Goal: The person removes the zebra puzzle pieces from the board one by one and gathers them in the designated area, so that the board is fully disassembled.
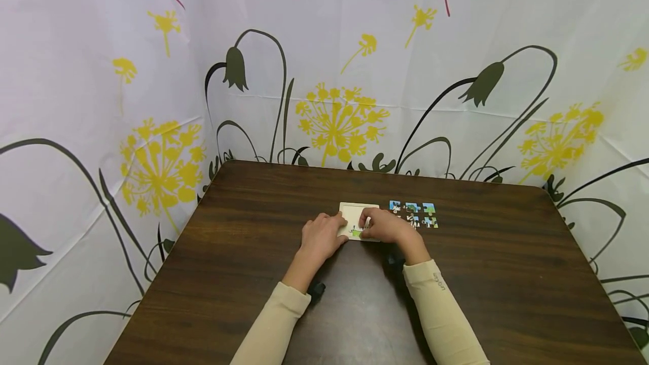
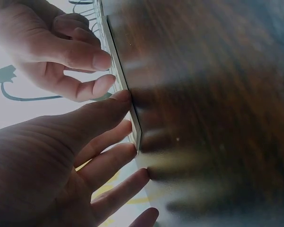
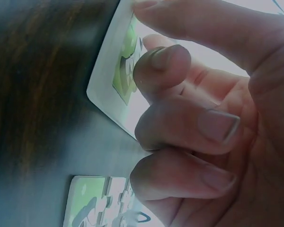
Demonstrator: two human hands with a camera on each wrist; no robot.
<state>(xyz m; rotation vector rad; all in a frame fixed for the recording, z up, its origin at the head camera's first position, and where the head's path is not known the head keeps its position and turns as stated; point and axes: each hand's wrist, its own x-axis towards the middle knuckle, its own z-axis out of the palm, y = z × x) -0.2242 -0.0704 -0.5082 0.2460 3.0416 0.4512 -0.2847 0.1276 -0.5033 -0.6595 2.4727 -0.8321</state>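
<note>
A cream puzzle tray lies flat on the table in the head view. My left hand rests at its left side, with the thumb at the near edge and the fingertips by the corner. Over the tray's right part my right hand is bent, its thumb and index finger at a green puzzle piece that lies inside the near rim. The other right fingers are curled, as the right wrist view shows. Part of the piece is hidden by the fingers.
Just right of the tray, several loose puzzle pieces in blue, green and white lie in rows; the right hand covers some. The dark wooden table stands before a white curtain printed with flowers.
</note>
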